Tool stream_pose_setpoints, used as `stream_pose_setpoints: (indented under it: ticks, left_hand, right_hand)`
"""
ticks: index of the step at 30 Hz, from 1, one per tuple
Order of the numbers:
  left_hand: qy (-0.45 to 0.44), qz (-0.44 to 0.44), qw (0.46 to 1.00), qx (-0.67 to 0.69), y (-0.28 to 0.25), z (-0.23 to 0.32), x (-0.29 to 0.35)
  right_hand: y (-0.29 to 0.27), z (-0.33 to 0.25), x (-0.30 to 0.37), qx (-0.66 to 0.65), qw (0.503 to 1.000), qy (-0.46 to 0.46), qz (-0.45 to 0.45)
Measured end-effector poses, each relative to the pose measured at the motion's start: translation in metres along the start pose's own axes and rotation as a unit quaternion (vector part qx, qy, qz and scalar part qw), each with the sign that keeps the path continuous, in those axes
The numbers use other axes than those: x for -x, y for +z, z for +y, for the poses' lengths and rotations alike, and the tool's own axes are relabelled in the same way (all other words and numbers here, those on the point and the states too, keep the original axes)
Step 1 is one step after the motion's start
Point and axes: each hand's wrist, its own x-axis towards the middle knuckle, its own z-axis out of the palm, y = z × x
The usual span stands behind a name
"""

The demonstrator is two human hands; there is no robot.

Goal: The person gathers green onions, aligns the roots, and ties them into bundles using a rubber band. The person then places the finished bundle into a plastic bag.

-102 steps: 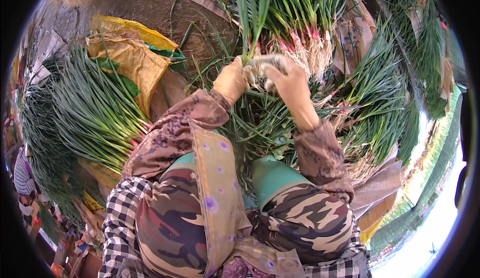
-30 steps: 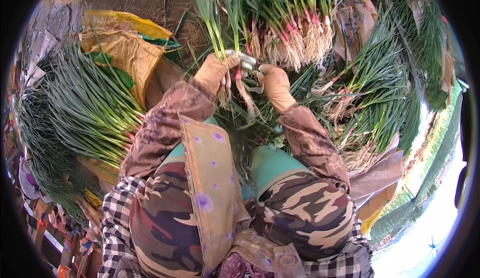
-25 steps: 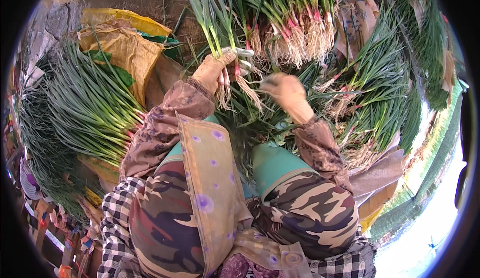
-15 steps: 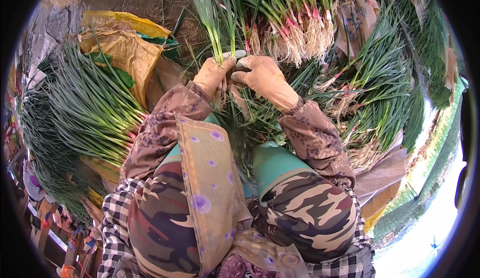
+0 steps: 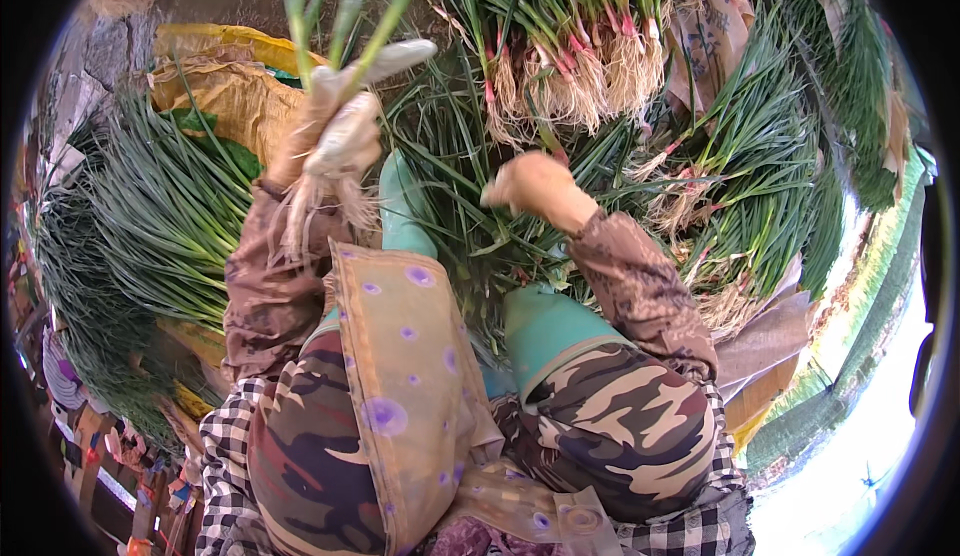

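Observation:
My left hand [image 5: 283, 159], in a pale glove, is closed around a few spring onions [image 5: 345, 141]. Their pale roots hang below it, and the green stalks rise past the upper edge of the picture. One light-coloured fingertip sticks out to the right of the stalks. Over the loose green leaves in the middle is my right hand [image 5: 545, 191], also gloved, its fingers curled but smeared by motion. Whether it holds anything cannot be made out. Just beyond it stands a bunch of spring onions [image 5: 580, 66] with reddish stems and long roots.
A thick pile of spring onions [image 5: 165, 206] lies at left beside a yellow woven sack [image 5: 230, 96]. More spring onions [image 5: 760, 176] are heaped at right on brown sheeting [image 5: 765, 346]. My knees, in camouflage trousers [image 5: 625, 426] and green boots [image 5: 545, 326], fill the near side.
My hands have parted. The left has moved left and nearer, bringing the spring onions with it and tilting them; the right has dropped slightly nearer and blurred.

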Motion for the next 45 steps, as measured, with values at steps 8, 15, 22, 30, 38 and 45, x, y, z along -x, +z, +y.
stream_pose_setpoints:
  ticks: [8, 15, 22, 30, 38, 45]
  left_hand:
    - [0.054, 0.071, 0.992, 0.085, -0.030, -0.027, -0.033]
    - [-0.116, 0.173, 0.978, 0.005, -0.033, -0.056, -0.040]
    - [-0.099, 0.210, 0.941, -0.247, -0.050, -0.072, -0.038]
    - [-0.107, 0.184, 0.928, -0.305, -0.027, -0.080, -0.032]
    - [-0.051, 0.148, 0.965, -0.210, -0.017, -0.073, -0.029]
    - [-0.074, 0.097, 0.989, -0.088, -0.033, -0.082, -0.018]
  right_hand:
    - [-0.040, -0.015, -0.013, -0.042, 0.936, 0.031, 0.347]
    - [-0.039, 0.009, -0.004, -0.437, 0.865, -0.106, 0.223]
    - [-0.016, -0.037, 0.039, -0.075, 0.892, -0.242, 0.375]
    - [-0.042, -0.034, 0.024, -0.546, 0.783, -0.172, 0.244]
    - [0.032, 0.021, -0.037, -0.227, 0.930, -0.026, 0.288]
    - [-0.012, -0.002, 0.014, -0.503, 0.846, -0.101, 0.144]
